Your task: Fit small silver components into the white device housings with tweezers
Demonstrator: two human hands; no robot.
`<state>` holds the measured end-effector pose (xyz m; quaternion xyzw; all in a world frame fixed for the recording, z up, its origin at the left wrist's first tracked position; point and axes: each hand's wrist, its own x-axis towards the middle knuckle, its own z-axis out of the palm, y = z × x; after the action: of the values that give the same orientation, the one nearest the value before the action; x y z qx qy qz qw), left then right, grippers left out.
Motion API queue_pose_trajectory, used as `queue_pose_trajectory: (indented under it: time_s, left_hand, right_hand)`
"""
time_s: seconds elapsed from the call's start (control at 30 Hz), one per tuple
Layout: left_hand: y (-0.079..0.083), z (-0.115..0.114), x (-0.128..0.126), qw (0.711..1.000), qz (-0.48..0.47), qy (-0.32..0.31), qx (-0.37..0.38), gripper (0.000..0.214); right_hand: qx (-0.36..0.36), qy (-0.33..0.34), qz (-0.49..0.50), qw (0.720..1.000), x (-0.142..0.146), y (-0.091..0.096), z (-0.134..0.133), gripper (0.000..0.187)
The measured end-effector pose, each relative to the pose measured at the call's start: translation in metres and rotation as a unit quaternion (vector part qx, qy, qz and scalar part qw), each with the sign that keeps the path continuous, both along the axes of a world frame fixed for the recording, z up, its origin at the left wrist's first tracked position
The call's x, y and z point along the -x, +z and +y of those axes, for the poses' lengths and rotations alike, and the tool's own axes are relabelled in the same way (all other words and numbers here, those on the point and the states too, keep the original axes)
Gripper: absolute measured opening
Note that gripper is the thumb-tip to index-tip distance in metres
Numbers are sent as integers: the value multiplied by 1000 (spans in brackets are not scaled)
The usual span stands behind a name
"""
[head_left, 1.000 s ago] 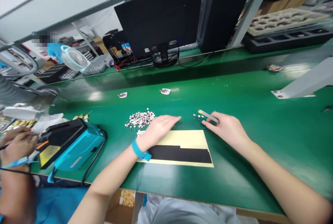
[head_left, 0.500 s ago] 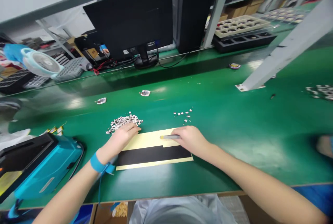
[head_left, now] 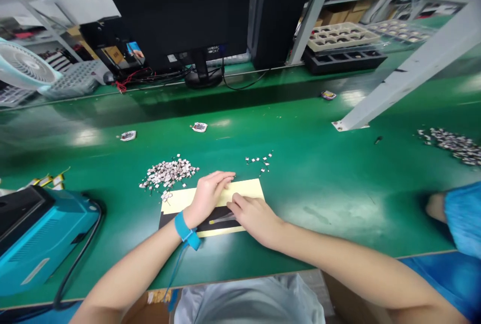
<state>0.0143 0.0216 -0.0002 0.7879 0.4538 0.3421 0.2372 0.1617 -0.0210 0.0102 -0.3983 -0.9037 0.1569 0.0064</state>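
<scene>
Right hand [head_left: 255, 217] pinching a grey, yellow-tipped tool [head_left: 222, 219] over the black strip [head_left: 165, 219] of the yellow sheet [head_left: 176, 199], left hand [head_left: 208, 194] angled across it, fingers together, any hold unclear; beige tray [head_left: 345, 43] atop black tray [head_left: 343, 64] behind, contents too small to tell.

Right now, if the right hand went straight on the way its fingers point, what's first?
Most likely the left hand, just ahead of the right hand over the yellow sheet. One view only, so relative height is unclear; it might pass beneath.
</scene>
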Motion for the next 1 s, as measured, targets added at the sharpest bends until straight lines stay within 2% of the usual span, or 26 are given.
queue_pose_trajectory:
  time_s: [0.17, 0.3, 0.47, 0.6, 0.73, 0.87, 1.0]
  left_hand:
    - [-6, -7, -6, 992, -98, 7, 81, 14]
    - [-13, -2, -6, 983, -142, 37, 113, 14]
    - [-12, -3, -2, 979, -160, 56, 114, 22]
    - [-7, -13, -3, 994, -100, 32, 40, 28]
    - [-9, -18, -4, 997, -33, -14, -66, 32]
    - [-12, -19, -4, 995, -17, -10, -95, 34]
    - [-12, -19, -5, 990, -2, -19, -140, 34]
  right_hand:
    - [17, -11, 16, 1000, 3, -1, 0, 25]
    - [67, -54, 91, 992, 0, -4, 8, 12]
    - [145, -126, 242, 951, -13, -3, 22, 4]
    - [192, -198, 334, 901, -29, 3, 35, 21]
    - [246, -203, 384, 867, -32, 6, 40, 23]
    - [277, -203, 400, 850, -28, 5, 38, 21]
    - [288, -203, 403, 845, -26, 4, 37, 20]
